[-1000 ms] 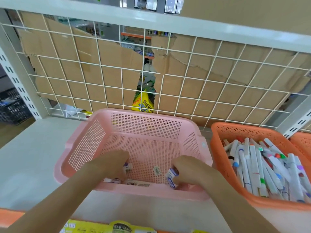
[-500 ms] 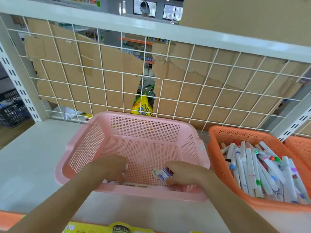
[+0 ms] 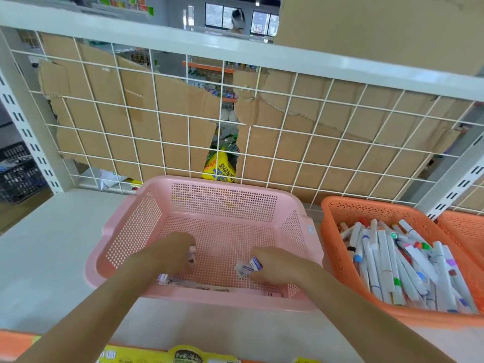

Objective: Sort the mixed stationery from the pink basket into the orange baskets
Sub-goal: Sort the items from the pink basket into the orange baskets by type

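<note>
Change since earlier frame: right hand [image 3: 277, 268] has been edging left across the basket floor; the small white piece that was lying apart from it is now sitting at its fingertips.
Task item, right: purple-and-white pieces [image 3: 250, 265] are resting low on the floor of the pink basket [image 3: 222, 180], near-right of its middle. They look like erasers, but they are too small to identify.
Right hand state: fingers are curling and pinching these pieces at the tips.
Task item, left: pink-and-white piece [image 3: 191, 254] is showing at the fingertips of the left hand [image 3: 167, 254], left of the basket's middle.
Left hand state: fingers are curling round this piece and gripping it.
Remaining stock: thin packaged items [image 3: 204, 285] are lying along the near wall, between the two wrists.
Step in hand: both hands are gathering the last small items; the pink basket is looking nearly emptied.
Next move: probably lifting both handfuls clear of the rim and carrying them right, while keeping the pinch tight.
Destination: orange basket [image 3: 366, 203], just right of the pink one, is holding markers [image 3: 387, 258]; a second orange basket [image 3: 468, 229] is sitting further right, its contents out of view.
Surroundings: white shelf [image 3: 52, 244] is carrying all the baskets; wire grid [image 3: 188, 121] is backing it.
</note>
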{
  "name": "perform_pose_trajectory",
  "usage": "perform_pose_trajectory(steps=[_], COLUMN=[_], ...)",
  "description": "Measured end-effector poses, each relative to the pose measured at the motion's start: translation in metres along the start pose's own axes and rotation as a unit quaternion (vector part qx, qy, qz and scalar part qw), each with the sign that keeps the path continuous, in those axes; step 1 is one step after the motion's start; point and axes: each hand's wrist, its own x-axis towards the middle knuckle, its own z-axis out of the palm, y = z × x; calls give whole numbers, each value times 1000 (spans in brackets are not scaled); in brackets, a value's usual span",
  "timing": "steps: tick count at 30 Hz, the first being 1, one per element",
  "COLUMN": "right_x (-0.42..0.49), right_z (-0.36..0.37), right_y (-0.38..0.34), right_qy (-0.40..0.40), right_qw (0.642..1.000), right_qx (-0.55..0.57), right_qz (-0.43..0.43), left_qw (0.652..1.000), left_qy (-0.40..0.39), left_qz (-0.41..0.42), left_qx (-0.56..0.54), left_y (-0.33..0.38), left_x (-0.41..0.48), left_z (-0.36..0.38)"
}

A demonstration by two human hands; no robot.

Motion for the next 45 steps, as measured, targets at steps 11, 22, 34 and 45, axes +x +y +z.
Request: perform_pose_trajectory(steps=[11, 22, 34, 45], right_x=[-2, -41, -126, -225], right_z=[-8, -37, -33, -7], right_y=[2, 19, 94, 165], right_qy=[90, 296, 466, 535], right_qw=[994, 951, 865, 796], right_qx=[67, 89, 135, 123], right_qz=[-6, -4, 127, 254], left_qw=[989, 960, 931, 935], left_qy=[58, 214, 233, 223], left_qz=[47, 125, 221, 246], left_qx=[-129, -133, -173, -122], left_y=[-5, 10, 81, 171], left_x=[4, -5, 9, 39], left_z=[-2, -19, -22, -4])
